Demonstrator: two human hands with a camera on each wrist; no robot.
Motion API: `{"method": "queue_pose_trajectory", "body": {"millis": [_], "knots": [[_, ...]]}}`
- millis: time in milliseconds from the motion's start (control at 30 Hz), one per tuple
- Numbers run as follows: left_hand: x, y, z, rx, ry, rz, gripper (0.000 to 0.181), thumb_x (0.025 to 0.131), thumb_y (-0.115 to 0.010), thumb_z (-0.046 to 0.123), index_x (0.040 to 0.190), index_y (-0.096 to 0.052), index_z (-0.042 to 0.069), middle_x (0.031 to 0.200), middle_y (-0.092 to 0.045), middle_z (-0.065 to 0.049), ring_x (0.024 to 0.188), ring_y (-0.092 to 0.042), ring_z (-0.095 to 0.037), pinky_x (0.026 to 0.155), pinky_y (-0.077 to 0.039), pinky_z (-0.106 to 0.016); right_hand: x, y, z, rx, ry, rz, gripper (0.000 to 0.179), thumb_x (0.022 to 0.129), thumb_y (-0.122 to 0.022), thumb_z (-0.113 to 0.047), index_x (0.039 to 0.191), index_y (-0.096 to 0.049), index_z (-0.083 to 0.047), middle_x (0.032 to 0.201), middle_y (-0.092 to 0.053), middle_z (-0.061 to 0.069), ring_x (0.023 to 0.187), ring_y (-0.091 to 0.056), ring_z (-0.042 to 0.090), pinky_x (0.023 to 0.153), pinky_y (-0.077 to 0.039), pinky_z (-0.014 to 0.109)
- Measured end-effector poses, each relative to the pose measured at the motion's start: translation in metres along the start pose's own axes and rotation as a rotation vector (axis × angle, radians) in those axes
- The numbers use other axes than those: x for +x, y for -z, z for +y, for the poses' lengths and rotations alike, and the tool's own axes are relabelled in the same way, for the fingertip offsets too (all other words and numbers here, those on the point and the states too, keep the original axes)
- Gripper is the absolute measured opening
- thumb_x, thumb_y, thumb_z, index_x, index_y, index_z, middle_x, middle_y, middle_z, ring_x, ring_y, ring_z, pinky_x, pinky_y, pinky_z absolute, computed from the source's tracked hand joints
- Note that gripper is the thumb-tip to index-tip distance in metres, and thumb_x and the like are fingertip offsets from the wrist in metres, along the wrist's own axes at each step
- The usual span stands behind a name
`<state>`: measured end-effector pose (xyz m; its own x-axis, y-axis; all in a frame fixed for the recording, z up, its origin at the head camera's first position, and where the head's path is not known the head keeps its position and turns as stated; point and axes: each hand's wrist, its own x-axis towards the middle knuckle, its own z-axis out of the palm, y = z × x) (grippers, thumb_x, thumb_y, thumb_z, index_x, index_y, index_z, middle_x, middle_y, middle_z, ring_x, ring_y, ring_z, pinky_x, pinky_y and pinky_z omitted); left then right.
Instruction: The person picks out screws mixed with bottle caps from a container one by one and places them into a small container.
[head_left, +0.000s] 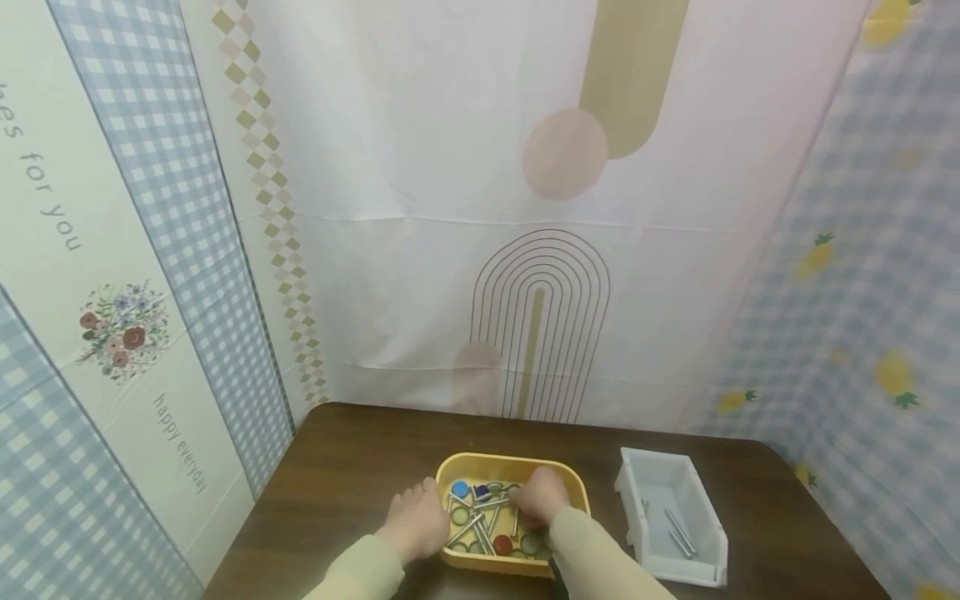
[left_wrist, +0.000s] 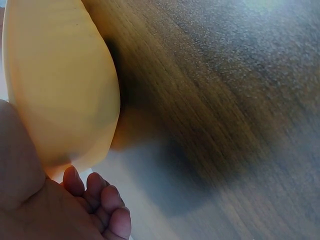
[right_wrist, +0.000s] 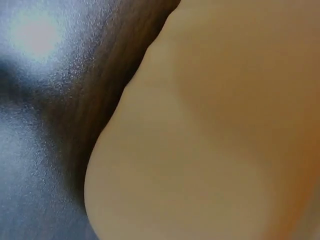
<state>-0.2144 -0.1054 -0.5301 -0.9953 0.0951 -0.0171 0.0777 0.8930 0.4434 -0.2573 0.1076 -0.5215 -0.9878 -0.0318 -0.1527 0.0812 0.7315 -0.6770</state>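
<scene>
A yellow plastic tub (head_left: 495, 461) holds long silver bolts (head_left: 467, 530) and round bottle caps, among them a blue cap (head_left: 460, 489) and a red cap (head_left: 502, 545). My left hand (head_left: 420, 518) grips the tub's left side; in the left wrist view its thumb lies at the rim and its curled fingers (left_wrist: 110, 200) sit below the wall. My right hand (head_left: 542, 497) reaches down into the tub's right half among the bolts and caps. Its fingertips are hidden, so any hold is unclear. Only the tub's outer wall (right_wrist: 210, 130) and the table show in the right wrist view.
To the right of the tub stands a white open-topped bin (head_left: 636, 500) with a few silver bolts (head_left: 680, 533) in it. Both containers stand on a dark wooden table (head_left: 360, 450). Patterned cloths hang behind and at both sides.
</scene>
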Motion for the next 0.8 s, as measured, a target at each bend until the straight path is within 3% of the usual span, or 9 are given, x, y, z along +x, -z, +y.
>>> {"method": "queue_pose_trajectory", "body": {"millis": [200,333,433,667,800], "knots": [[0.002,-0.004,0.000,-0.004,-0.008,0.020,0.029,0.080,-0.056,0.017,0.100,-0.049,-0.003,0.081,-0.049,-0.011,0.082,-0.052,-0.031,0.081,-0.038,-0.052,-0.003,0.014,0.002,-0.010,0.062,-0.024,0.024,0.074,-0.067,-0.016,0.055,-0.061,-0.003,0.046,-0.057,0.006,0.041,-0.056,0.018,0.046,-0.044,0.029],[0.003,-0.004,-0.001,-0.012,-0.004,0.021,0.028,0.080,-0.056,0.016,0.100,-0.049,-0.002,0.080,-0.049,-0.010,0.080,-0.052,-0.029,0.081,-0.038,-0.051,-0.004,0.022,0.003,0.007,0.093,-0.020,0.030,0.074,-0.066,-0.017,0.048,-0.051,-0.011,0.043,-0.052,0.001,0.039,-0.049,0.015,0.043,-0.037,0.028],[0.001,0.000,-0.002,-0.015,-0.002,0.022,0.027,0.081,-0.056,0.016,0.099,-0.049,-0.002,0.079,-0.048,-0.009,0.078,-0.050,-0.027,0.078,-0.038,-0.050,-0.003,0.023,0.003,0.084,0.080,-0.031,0.037,0.075,-0.066,-0.014,0.051,-0.038,-0.018,0.045,-0.048,-0.002,0.040,-0.051,0.014,0.041,-0.039,0.027],[0.000,0.001,-0.001,-0.018,-0.011,0.008,0.030,0.082,-0.057,0.018,0.101,-0.049,-0.003,0.080,-0.048,-0.010,0.079,-0.050,-0.029,0.079,-0.039,-0.051,-0.001,0.027,0.007,0.098,0.045,-0.034,0.038,0.079,-0.071,-0.014,0.053,-0.044,-0.016,0.048,-0.052,0.000,0.043,-0.058,0.017,0.042,-0.041,0.027],[0.000,-0.001,0.000,-0.022,-0.013,0.003,0.031,0.082,-0.058,0.018,0.102,-0.049,-0.004,0.080,-0.048,-0.010,0.079,-0.050,-0.028,0.079,-0.039,-0.051,-0.002,0.032,0.011,0.125,0.039,-0.055,0.033,0.079,-0.065,-0.007,0.052,-0.047,-0.013,0.047,-0.056,0.006,0.041,-0.059,0.020,0.042,-0.045,0.029]]}}
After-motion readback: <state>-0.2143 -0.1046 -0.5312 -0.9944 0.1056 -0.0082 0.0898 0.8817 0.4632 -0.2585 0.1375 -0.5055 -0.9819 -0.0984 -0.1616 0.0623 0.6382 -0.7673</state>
